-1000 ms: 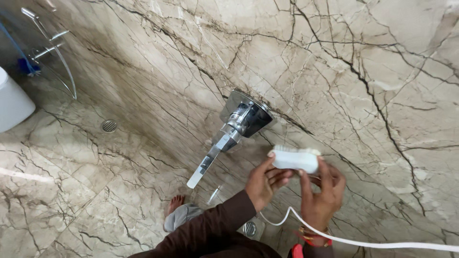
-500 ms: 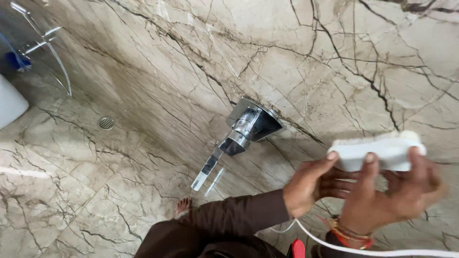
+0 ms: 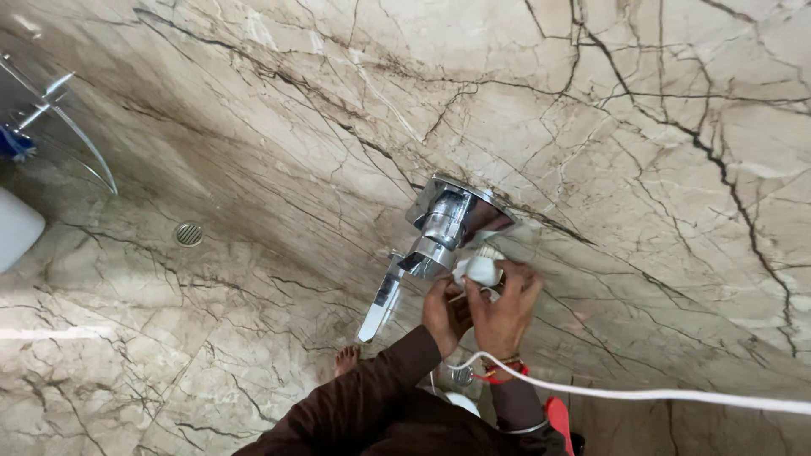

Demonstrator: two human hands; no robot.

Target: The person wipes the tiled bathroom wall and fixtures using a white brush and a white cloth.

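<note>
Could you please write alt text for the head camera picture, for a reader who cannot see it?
Two hands, the left hand and the right hand, press a white scrub brush against the marble wall just under a chrome tap. A white cord runs off to the right; a floor drain lies lower left.

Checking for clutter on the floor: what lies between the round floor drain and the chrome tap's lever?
In the head view, only bare veined marble separates the floor drain from the tap lever; nothing rests on that stretch.
</note>
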